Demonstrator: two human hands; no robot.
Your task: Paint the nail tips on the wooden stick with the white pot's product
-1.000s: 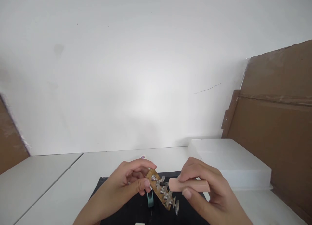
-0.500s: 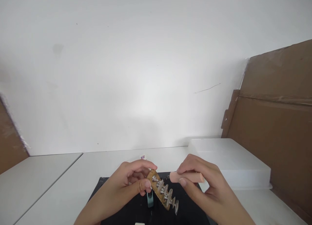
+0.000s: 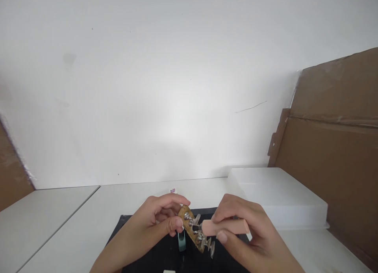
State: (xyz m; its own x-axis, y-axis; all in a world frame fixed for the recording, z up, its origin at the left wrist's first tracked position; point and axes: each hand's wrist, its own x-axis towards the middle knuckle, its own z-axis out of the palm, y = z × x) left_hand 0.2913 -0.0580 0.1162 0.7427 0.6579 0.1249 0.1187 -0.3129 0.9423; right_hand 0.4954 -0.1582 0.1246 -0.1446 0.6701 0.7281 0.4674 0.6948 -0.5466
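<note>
Above a black mat on the white table, the left hand pinched the upper end of a small wooden strip studded with metal pegs and clear tips, thumb and fingers closed on it. The right hand was wrapped shut around a pink block, its end touching the pegs. The strip looked light, stiff and fragile at the tips, best held by its bare wooden end.
</note>
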